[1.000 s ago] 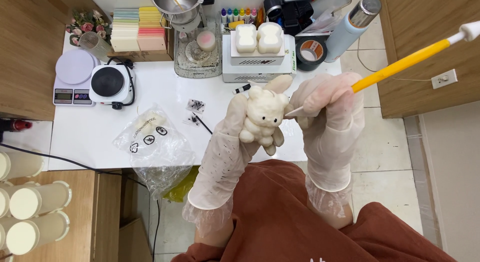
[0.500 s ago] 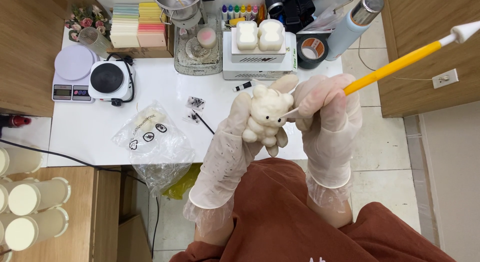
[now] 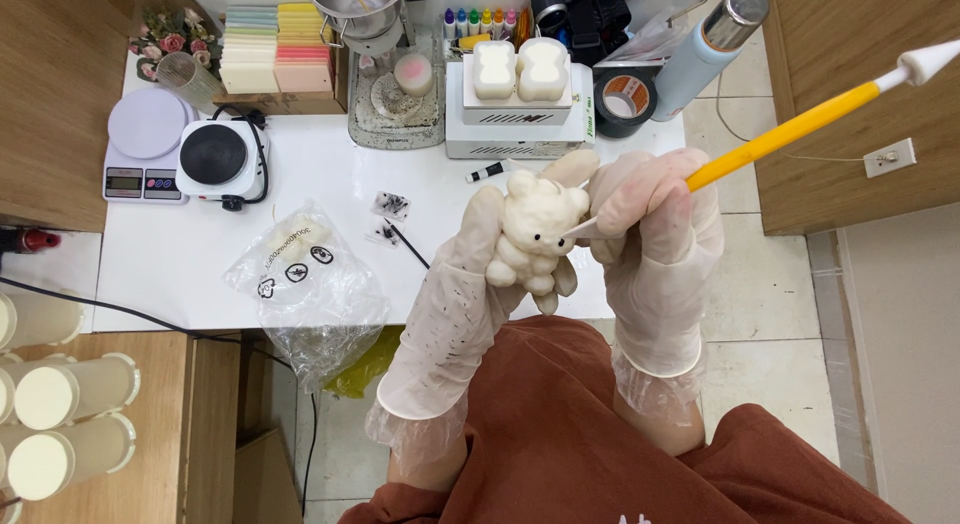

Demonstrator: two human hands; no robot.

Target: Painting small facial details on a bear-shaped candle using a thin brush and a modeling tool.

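Cream bear figurine (image 3: 533, 234), likely light and easily marred, clasped from behind in gloved left hand (image 3: 478, 274); yellow-handled sculpting tool (image 3: 790, 134) pinched in right hand (image 3: 650, 224) alongside.

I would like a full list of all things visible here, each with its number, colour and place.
bear figure: 1, cream, held above the table's front edge
sculpting tool: 1, yellow handle with white ends, tip at the figure's face
table: 1, white, centre
plastic bag: 1, clear, over the table's front edge
hot plate: 1, black and white, table left
kitchen scale: 1, white, beside the hot plate
bear moulds: 2, cream, on a white box at the back
tape roll: 1, black, back right
flask: 1, pale blue, back right
colour blocks: several stacks, pastel, back left
left hand: 1, clear glove, holds the figure
right hand: 1, clear glove, holds the tool
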